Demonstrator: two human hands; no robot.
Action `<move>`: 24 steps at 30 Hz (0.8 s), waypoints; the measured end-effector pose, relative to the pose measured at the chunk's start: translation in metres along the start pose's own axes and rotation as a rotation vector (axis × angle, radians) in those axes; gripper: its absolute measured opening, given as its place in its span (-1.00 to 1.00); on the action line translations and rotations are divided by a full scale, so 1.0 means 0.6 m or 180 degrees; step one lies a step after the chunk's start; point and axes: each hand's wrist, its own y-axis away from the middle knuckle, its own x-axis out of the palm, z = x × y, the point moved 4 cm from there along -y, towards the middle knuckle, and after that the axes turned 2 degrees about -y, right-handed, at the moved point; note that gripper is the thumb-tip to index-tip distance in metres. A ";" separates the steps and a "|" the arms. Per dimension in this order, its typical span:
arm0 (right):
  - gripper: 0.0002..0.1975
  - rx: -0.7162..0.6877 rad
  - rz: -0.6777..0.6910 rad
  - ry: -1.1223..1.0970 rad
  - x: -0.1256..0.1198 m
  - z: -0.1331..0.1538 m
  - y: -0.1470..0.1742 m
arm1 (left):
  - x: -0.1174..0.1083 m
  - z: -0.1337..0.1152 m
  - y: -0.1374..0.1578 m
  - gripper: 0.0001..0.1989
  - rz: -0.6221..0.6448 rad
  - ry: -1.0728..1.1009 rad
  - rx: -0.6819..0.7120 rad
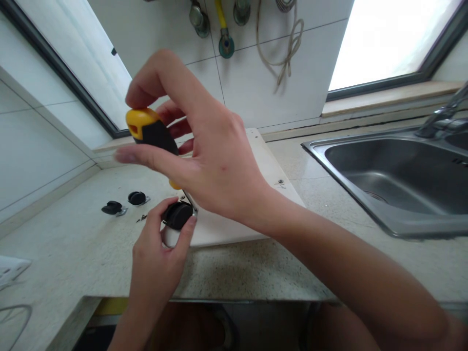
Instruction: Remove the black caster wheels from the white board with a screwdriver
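Observation:
My right hand [204, 141] is closed around a yellow and black screwdriver [157, 135], with the index finger on the end of the handle and the thumb along its side. The shaft slants down to the metal plate of a black caster wheel [178, 215]. Thumb and fingers of my left hand [161, 253] hold that caster from both sides, against the near left corner of a white board [219, 226]. The board lies flat on the countertop. My right hand hides part of the board.
Two more black casters, one [111, 207] beside the other [137, 198], lie on the countertop [91, 253] to the left, near several small screws [142, 219]. A steel sink [365, 175] with a faucet [442, 119] is at the right. Pipe valves [226, 45] and a looped cord [290, 53] are on the tiled wall.

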 end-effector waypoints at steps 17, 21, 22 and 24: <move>-0.71 0.0167 0.0794 -0.0050 0.037 0.018 -0.042 | -0.033 0.083 -0.039 -0.47 0.0438 0.0628 0.0250; -0.76 0.0121 0.0976 -0.0097 0.076 -0.009 -0.079 | -0.044 0.116 -0.060 -0.49 0.0589 0.0988 0.0270; -0.84 -0.0026 0.0872 0.0103 0.083 -0.016 -0.087 | -0.047 0.123 -0.066 -0.50 0.0638 0.1069 0.0300; -0.79 -0.0265 0.0637 0.0418 0.097 -0.035 -0.100 | -0.054 0.135 -0.077 -0.50 0.0755 0.1209 0.0383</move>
